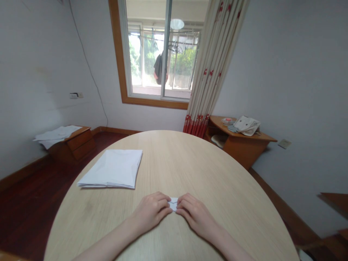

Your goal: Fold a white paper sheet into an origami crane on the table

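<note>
A small folded piece of white paper (173, 205) lies on the round wooden table (187, 159), near its front middle. My left hand (152, 210) grips its left end, fingers bent and pressed together. At the right end, my right hand (194, 212) holds it the same way. Only the middle of the paper shows between my fingertips, with a crease across it; both ends are hidden under my fingers.
A stack of white paper sheets (114, 168) rests on the table's left side. Beyond the table are a low drawer cabinet (81, 143) at left, a corner cabinet (241, 148) at right, and a long curtain (210, 72) beside the window.
</note>
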Motion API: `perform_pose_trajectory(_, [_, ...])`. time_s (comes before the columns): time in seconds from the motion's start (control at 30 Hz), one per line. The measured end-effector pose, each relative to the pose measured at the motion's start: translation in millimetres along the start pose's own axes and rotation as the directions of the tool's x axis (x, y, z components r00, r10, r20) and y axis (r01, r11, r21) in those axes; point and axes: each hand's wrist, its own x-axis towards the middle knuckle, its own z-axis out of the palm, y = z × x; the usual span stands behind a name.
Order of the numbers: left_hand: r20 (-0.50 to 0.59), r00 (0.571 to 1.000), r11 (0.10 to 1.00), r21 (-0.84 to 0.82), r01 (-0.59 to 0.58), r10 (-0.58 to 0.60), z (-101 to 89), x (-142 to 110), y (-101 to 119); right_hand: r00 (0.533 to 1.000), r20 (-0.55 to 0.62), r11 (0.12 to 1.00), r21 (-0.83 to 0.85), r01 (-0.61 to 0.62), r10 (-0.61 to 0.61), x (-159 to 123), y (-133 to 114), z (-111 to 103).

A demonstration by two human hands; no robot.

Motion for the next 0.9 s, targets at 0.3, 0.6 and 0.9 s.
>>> perform_pose_trajectory(0.3, [-0.015,0.986,0.960,0.233,-0.158,0.166,4.8,1.0,-4.0,1.000,0.009,1.000,-0.008,-0.001,0.001,1.0,-0.9,0.2])
perform_pose_trajectory(0.6, [0.041,0.996,0.969,0.230,-0.092,0.084,2.7,1.6,-1.2,0.998,-0.009,0.997,-0.052,0.059,-0.059,0.5,-1.4,0.6])
perform_pose_trajectory(0.9, [0.013,1.000,0.998,0.060,0.023,-0.024,2.2,2.2,0.8,0.996,-0.006,0.991,-0.093,0.094,-0.095,0.1,0.4,0.0])
